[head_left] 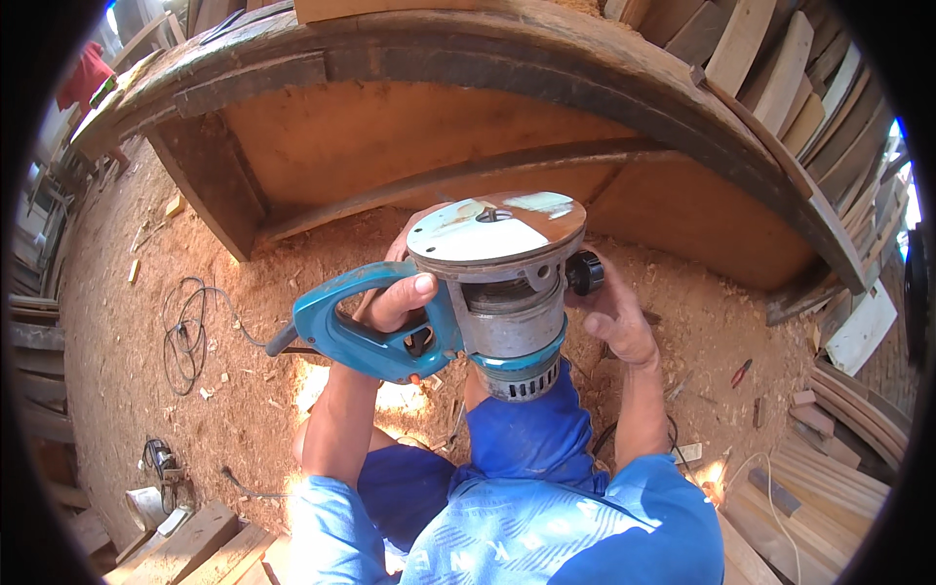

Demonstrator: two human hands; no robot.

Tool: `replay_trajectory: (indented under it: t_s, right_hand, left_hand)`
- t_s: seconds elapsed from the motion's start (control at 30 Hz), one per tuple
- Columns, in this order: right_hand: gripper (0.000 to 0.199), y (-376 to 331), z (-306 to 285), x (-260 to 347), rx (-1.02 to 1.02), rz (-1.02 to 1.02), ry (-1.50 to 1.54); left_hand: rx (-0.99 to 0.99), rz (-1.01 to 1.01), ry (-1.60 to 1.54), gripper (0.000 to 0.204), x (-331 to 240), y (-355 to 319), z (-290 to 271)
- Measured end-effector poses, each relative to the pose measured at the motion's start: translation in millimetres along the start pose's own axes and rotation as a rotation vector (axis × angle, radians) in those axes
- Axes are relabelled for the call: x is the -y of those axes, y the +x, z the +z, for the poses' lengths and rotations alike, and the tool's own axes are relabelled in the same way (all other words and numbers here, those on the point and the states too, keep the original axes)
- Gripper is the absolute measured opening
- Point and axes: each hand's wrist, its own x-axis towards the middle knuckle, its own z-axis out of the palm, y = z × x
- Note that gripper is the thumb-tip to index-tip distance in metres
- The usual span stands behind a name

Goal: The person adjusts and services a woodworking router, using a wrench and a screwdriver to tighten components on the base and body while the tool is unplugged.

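A teal and grey wood router (512,322) is held upside down in front of me, its round base plate (497,229) facing up. The plate is partly pale and partly brown, with a hole in its middle. My left hand (395,300) is wrapped round the teal loop handle, its thumb lying across the front; the other fingers are mostly hidden. On the other side, my right hand (624,317) is at the black side knob (585,272), with fingers curled behind it and partly out of sight. The router's vented motor end points down toward my lap.
A long wooden workbench (419,63) curves across the far side. Stacked boards (780,78) lean at the far right, and planks (819,497) lie near right. A coiled cable (185,336), wood chips and red-handled pliers (742,372) are on the dusty floor. Another power tool (166,466) sits lower left.
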Motion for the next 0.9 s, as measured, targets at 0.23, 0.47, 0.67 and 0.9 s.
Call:
replay_trajectory:
  t_s: [0.23, 0.47, 0.67, 0.9]
  right_hand:
    - [0.110, -15.2, 60.4, -26.9, 0.121, 0.123, 0.053]
    - [0.100, -7.5, 50.6, -16.9, 0.183, 0.107, 0.003]
    - [0.099, -10.3, 62.7, -10.0, 0.115, 0.072, -0.098]
    - [0.101, -7.0, 45.8, -10.2, 0.211, 0.142, -0.020]
  left_hand:
    - [-0.037, -0.018, 0.058, 0.097, 0.3, 1.2, 0.3]
    - [-0.030, -0.027, -0.004, 0.100, -9.8, -0.6, 11.0]
    - [-0.048, -0.035, 0.021, 0.100, -1.1, -2.1, 2.8]
    - [-0.058, -0.056, -0.050, 0.100, -5.7, -3.1, 13.3]
